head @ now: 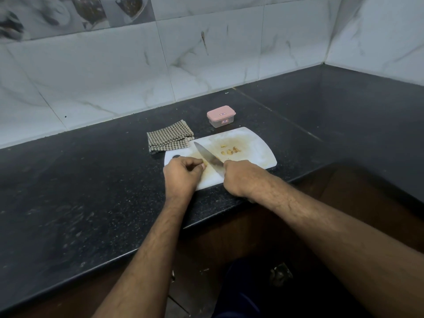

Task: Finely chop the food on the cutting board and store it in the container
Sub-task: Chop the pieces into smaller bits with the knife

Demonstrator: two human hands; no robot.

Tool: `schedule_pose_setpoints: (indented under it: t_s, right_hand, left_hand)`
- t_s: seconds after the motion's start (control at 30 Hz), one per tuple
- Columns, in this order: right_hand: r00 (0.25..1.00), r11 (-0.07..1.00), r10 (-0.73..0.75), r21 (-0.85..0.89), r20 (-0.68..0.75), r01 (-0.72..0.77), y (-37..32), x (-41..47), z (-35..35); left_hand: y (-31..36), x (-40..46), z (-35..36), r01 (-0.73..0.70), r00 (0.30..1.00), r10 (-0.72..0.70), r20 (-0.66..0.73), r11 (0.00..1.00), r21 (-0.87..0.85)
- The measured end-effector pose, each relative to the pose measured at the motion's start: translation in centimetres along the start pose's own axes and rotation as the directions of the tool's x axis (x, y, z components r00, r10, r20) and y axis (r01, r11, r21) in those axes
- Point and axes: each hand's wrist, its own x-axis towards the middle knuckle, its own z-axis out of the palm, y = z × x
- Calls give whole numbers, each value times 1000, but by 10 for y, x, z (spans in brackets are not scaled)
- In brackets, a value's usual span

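Note:
A white cutting board (pixel 257 145) lies on the black counter near its front edge. Small yellowish food pieces (pixel 230 150) are scattered on the board's middle. My right hand (pixel 238 177) grips the handle of a large knife (pixel 207 155), whose blade points to the far left across the board. My left hand (pixel 183 173) rests on the board's near left end with its fingers curled on a small piece of food, right beside the blade. That piece is mostly hidden under the fingertips. A small clear container with a pink lid (pixel 221 116), shut, stands just behind the board.
A folded checked cloth (pixel 168 138) lies to the left of the board, touching its far corner. The black granite counter (pixel 91 180) wraps around to the right along marble-tiled walls. Its front edge runs just below my wrists.

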Motion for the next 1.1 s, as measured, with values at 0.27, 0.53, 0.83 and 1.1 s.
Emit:
schedule_pose_setpoints:
  t_s: [0.27, 0.53, 0.83, 1.1]
  right_hand:
    - [996, 999, -34, -2, -81, 34, 3, -3, -2]
    - [993, 996, -74, -47, -88, 70, -1, -7, 4]
    - [993, 996, -71, -55, -89, 66, -5, -9, 9]
    - [987, 989, -90, -129, -137, 72, -10, -3, 13]
  left_hand:
    - [-1, 0, 0, 41, 999, -42, -10, 999, -21]
    - [1, -1, 0, 38, 999, -38, -6, 999, -29]
    - [-2, 2, 3, -5, 1000, 5, 26, 1000, -19]
    - [-9, 6, 6, -35, 999, 35, 39, 999, -16]
